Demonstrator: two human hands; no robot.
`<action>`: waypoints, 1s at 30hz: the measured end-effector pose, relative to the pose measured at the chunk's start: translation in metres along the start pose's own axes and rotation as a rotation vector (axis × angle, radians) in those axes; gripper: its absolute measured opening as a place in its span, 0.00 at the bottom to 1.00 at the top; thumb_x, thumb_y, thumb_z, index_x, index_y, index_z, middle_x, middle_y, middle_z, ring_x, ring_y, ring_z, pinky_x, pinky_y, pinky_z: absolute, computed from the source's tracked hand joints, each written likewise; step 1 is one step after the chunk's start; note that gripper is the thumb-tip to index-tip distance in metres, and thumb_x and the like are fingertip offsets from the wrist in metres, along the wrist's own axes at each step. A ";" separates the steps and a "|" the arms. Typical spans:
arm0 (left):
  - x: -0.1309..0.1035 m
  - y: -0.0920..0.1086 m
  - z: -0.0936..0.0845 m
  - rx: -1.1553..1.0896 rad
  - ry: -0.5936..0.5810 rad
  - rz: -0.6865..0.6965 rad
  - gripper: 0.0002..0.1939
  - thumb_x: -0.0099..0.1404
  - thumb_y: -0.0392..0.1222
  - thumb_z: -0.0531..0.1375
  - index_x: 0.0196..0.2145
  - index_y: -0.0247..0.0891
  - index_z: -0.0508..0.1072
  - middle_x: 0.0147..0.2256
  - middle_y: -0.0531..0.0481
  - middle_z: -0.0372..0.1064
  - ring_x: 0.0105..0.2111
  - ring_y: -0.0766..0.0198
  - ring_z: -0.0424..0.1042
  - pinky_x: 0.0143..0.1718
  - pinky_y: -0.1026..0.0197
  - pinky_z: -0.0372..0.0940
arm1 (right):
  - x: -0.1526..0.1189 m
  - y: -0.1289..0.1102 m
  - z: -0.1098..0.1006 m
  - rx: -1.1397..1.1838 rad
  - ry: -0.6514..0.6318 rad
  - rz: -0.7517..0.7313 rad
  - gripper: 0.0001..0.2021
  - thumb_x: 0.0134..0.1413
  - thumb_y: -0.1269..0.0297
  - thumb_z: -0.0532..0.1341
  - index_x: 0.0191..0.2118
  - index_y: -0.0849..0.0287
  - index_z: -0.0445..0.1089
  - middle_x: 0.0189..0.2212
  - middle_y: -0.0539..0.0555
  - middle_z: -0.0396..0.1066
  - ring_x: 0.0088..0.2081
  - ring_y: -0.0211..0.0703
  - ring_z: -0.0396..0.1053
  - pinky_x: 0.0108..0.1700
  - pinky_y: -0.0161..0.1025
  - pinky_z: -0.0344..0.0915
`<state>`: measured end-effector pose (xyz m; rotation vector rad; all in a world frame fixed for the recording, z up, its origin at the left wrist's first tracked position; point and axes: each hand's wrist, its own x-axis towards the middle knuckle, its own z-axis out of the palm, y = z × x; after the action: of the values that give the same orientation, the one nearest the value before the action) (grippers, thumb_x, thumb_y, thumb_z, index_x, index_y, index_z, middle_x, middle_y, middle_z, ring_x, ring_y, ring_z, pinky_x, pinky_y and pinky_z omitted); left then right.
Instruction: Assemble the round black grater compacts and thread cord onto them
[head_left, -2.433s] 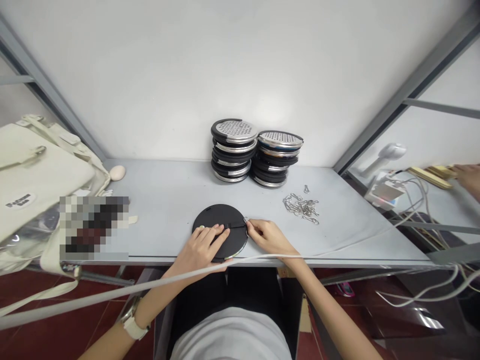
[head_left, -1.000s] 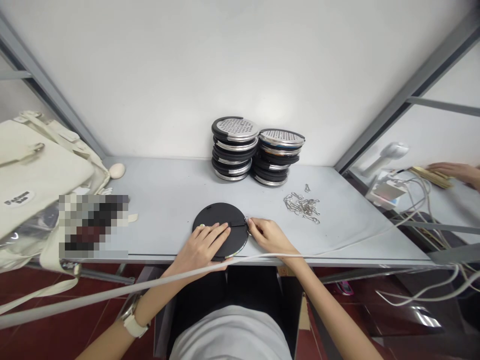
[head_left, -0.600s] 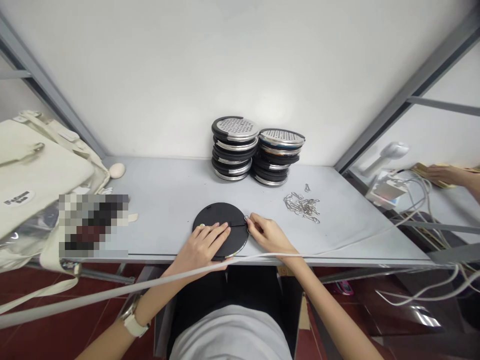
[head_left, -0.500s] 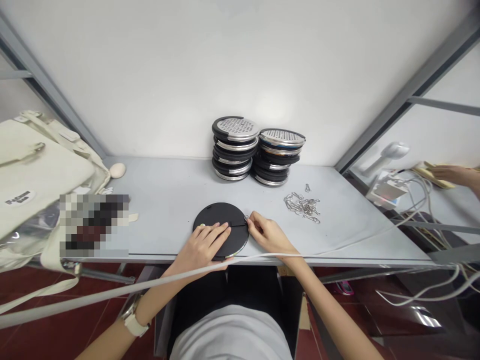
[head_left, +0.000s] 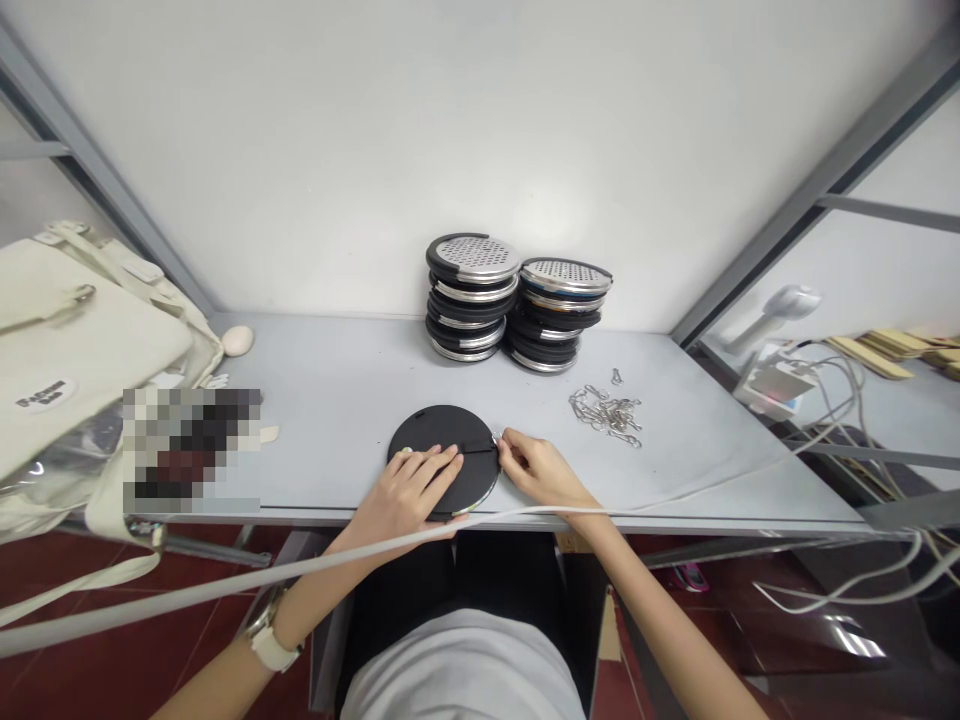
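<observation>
A black round disc (head_left: 442, 425) lies on the grey table near its front edge, with a slot running from its middle to the right rim. My left hand (head_left: 412, 485) holds it down, fingers across its top and the thumb side at the near rim. At the right rim, my right hand (head_left: 536, 468) pinches a small metal snap hook (head_left: 496, 437), mostly hidden by the fingertips. Loose metal snap hooks (head_left: 606, 412) lie in a pile to the right, one apart from the rest.
Two stacks of round black-and-silver graters (head_left: 480, 258) stand against the wall. A cream bag (head_left: 90, 340) and an egg-shaped object (head_left: 238, 341) are at left. A white cable (head_left: 300, 568) crosses in front of my arms. On the right are a handheld scanner (head_left: 776, 315) and yellowish flat pieces (head_left: 870, 355).
My right fingertips have shifted slightly at the disc's rim, around the small hook. My left hand keeps its place. Another person's hand at far right has left the view.
</observation>
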<state>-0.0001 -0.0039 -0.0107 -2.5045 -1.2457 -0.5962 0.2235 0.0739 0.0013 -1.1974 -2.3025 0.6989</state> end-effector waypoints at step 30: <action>0.003 0.002 -0.004 -0.017 -0.005 -0.017 0.27 0.67 0.50 0.54 0.58 0.30 0.62 0.55 0.38 0.65 0.54 0.49 0.63 0.51 0.49 0.57 | 0.002 0.002 0.000 -0.046 -0.016 -0.020 0.13 0.64 0.62 0.46 0.27 0.56 0.55 0.18 0.45 0.56 0.20 0.35 0.54 0.26 0.32 0.49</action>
<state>0.0024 -0.0043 -0.0055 -2.5131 -1.2705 -0.6083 0.2236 0.0760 0.0002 -1.1918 -2.3525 0.6539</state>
